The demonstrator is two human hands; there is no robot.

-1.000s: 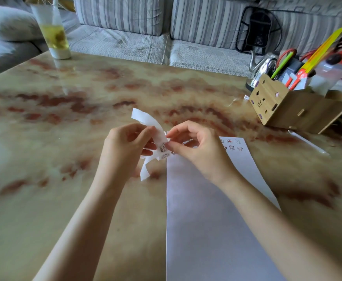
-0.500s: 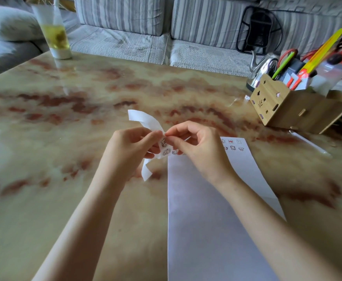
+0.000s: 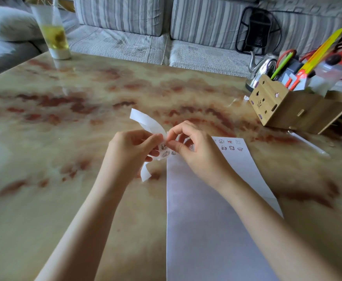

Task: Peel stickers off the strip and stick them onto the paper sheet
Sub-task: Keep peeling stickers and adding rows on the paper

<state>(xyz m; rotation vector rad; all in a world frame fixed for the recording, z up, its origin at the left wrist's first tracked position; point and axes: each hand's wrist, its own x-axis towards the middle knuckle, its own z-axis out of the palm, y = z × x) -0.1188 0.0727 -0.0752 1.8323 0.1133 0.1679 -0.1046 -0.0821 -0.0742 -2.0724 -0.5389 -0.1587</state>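
Little has moved since the earlier frames: both hands stay close together above the table, and only the right fingertips have come slightly nearer to the left thumb.

From the head camera, the left hand (image 3: 131, 151) holds the narrow white sticker strip (image 3: 145, 120) with curled fingers and the thumb on top. The strip bends upward and away from the hand, and its lower end hangs down near the table. The right hand (image 3: 194, 151) pinches with thumb and forefinger at the strip, where small cartoon stickers (image 3: 164, 148) are printed. I cannot tell whether it grips a sticker or the strip's edge.

Under the right hand lies the long white paper sheet (image 3: 206, 220), flat on the beige marble table with red veins (image 3: 64, 199). Two rows of stuck stickers (image 3: 230, 145) sit at its far end.

At the far right stands a light wooden desk organiser (image 3: 287, 110) with pens, and at the far left a tall glass of yellow drink (image 3: 54, 35).
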